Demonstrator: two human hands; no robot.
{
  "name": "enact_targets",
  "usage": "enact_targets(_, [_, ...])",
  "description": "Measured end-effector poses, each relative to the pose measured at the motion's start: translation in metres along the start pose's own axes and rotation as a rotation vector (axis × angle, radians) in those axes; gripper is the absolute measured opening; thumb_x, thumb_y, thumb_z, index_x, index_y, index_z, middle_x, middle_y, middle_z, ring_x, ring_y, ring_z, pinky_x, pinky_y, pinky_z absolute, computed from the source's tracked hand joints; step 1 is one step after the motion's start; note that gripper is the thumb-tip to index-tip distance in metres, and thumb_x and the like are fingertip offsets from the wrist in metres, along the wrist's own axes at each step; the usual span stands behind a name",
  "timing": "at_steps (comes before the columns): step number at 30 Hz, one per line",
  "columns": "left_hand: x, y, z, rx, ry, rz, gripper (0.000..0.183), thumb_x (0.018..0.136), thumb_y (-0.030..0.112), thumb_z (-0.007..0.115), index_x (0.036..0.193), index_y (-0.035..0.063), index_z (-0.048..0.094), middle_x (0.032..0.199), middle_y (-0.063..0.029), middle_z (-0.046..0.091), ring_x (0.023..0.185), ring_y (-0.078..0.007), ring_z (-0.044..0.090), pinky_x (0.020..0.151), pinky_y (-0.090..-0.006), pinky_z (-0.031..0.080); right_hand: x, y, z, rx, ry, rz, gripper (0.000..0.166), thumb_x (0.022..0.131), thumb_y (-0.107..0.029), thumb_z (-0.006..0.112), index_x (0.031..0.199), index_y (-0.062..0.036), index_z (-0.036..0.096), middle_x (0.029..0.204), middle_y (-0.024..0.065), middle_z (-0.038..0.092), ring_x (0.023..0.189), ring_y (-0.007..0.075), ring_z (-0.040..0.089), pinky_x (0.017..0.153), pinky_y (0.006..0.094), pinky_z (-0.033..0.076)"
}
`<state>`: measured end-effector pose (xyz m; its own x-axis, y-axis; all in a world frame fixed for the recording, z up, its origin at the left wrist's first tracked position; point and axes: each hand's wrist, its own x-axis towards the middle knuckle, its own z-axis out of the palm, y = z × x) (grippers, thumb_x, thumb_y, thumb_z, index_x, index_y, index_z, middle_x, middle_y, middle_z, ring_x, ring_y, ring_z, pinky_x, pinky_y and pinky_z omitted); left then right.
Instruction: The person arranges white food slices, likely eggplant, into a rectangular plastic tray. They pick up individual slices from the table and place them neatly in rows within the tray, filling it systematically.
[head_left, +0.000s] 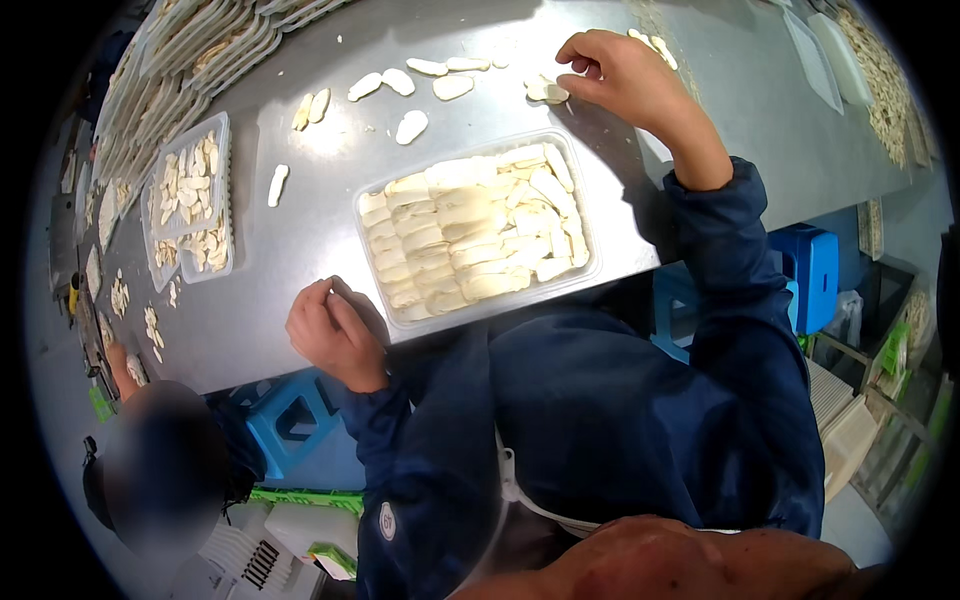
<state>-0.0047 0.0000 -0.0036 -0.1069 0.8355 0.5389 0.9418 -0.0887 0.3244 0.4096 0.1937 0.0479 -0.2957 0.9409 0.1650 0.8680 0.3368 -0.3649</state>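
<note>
A clear plastic tray (480, 318) lies before me at the table's near edge, filled with overlapping rows of pale sliced pieces that look like mushroom; those on its right side lie less evenly. Beyond its upper right corner, my right hand (626, 79) hovers over the metal table, its thumb at a small group of slices (546, 88). Whether the fingers grip a slice cannot be told. My left hand (330, 326) rests on the table left of the tray, fingers loosely curled, with no item visible in it. Loose slices (452, 88) are scattered beyond the tray.
Smaller trays of slices (223, 176) stand at the left, below tall stacks of filled trays (161, 90). A co-worker (161, 465) is at the lower left. More slices are heaped at the far right (874, 82). Blue stools (296, 420) stand under the table.
</note>
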Motion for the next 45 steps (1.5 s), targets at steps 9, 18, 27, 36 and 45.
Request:
enact_targets(9, [-0.001, -0.002, 0.001, -0.009, 0.012, 0.013, 0.017, 0.099, 0.004, 0.063, 0.111, 0.0048, 0.075, 0.112, -0.0128, 0.076, 0.104, -0.0342, 0.068, 0.095, -0.0452, 0.050, -0.003, 0.004, 0.017, 0.033, -0.065, -0.109, 0.028, 0.093, -0.021, 0.080, 0.115, -0.0040, 0.080, 0.108, 0.0156, 0.079, 0.094, 0.0329, 0.077, 0.088, 0.0394, 0.062])
enact_targets(18, [-0.001, 0.000, 0.000, -0.008, 0.017, 0.001, 0.018, 0.097, 0.003, 0.064, 0.111, 0.0045, 0.075, 0.112, -0.0132, 0.076, 0.103, -0.0350, 0.068, 0.094, -0.0453, 0.051, -0.003, -0.029, 0.001, -0.030, -0.053, -0.099, 0.021, 0.088, -0.015, 0.082, 0.104, -0.0015, 0.080, 0.099, 0.0157, 0.079, 0.085, 0.0315, 0.077, 0.082, 0.0368, 0.063])
enact_targets(27, [0.000, -0.004, 0.001, -0.029, 0.006, 0.001, 0.018, 0.097, 0.004, 0.064, 0.111, 0.0049, 0.075, 0.112, -0.0134, 0.076, 0.103, -0.0352, 0.068, 0.094, -0.0463, 0.051, -0.017, -0.069, 0.029, 0.117, 0.148, -0.498, 0.023, 0.078, -0.008, 0.085, 0.098, -0.0033, 0.074, 0.090, 0.0098, 0.075, 0.080, 0.0300, 0.072, 0.078, 0.0406, 0.057])
enact_targets(36, [-0.002, -0.004, 0.001, -0.008, 0.005, -0.010, 0.018, 0.101, 0.006, 0.064, 0.114, 0.0051, 0.076, 0.111, -0.0114, 0.075, 0.103, -0.0319, 0.067, 0.098, -0.0435, 0.048, -0.025, -0.081, 0.033, 0.002, 0.151, -0.456, 0.025, 0.078, -0.012, 0.086, 0.099, -0.0049, 0.073, 0.093, 0.0080, 0.072, 0.090, 0.0280, 0.071, 0.084, 0.0415, 0.051])
enact_targets(45, [-0.002, -0.004, 0.001, -0.001, -0.002, -0.017, 0.018, 0.101, 0.007, 0.063, 0.114, 0.0054, 0.076, 0.112, -0.0111, 0.075, 0.105, -0.0319, 0.066, 0.099, -0.0440, 0.048, -0.027, -0.087, 0.030, -0.038, 0.126, -0.440, 0.024, 0.080, -0.013, 0.085, 0.098, -0.0053, 0.072, 0.094, 0.0081, 0.072, 0.092, 0.0276, 0.071, 0.084, 0.0416, 0.050])
